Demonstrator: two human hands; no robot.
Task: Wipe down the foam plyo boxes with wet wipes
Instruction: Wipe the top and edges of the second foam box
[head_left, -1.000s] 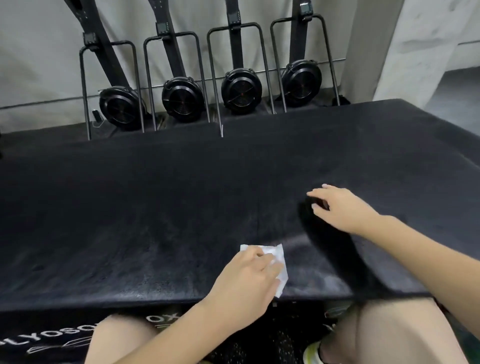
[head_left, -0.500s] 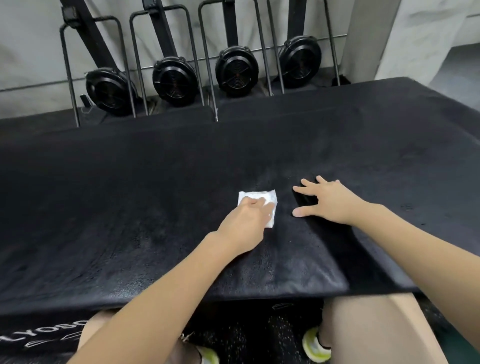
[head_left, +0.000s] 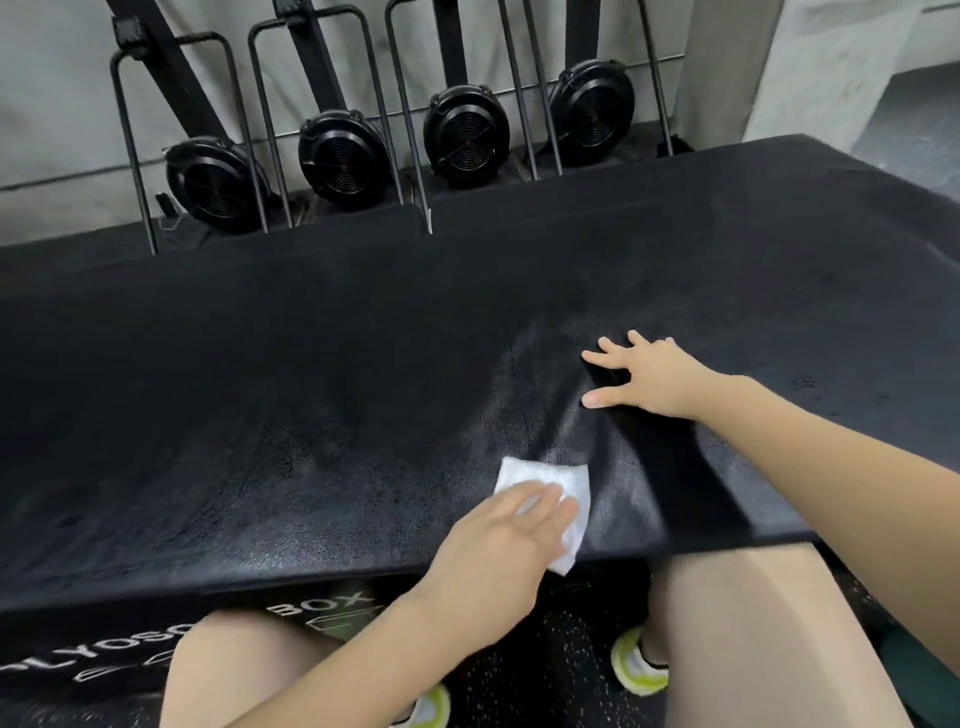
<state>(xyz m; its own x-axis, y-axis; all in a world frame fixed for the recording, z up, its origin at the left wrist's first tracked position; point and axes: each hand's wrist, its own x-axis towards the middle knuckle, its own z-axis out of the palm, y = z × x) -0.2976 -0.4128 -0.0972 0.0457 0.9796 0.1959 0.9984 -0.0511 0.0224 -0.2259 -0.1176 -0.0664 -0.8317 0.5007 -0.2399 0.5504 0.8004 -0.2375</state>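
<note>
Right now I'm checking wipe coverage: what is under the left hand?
The white wet wipe lies under the left hand, flat on the black plyo box. The hand covers the wipe's near-left part.

left hand (head_left: 498, 535) flat on wet wipe (head_left: 561, 488) – right hand (head_left: 649, 379) splayed on black plyo box (head_left: 260, 415) top

Box (head_left: 260, 415): black, grained surface, white lettering on the front face. Wipe (head_left: 561, 480): white. Fans (head_left: 343, 156): black, with concentric ring grilles. Wall (head_left: 52, 104): pale grey. Floor (head_left: 571, 670): black, white-speckled. Shoes (head_left: 636, 662): white and neon yellow-green.
</note>
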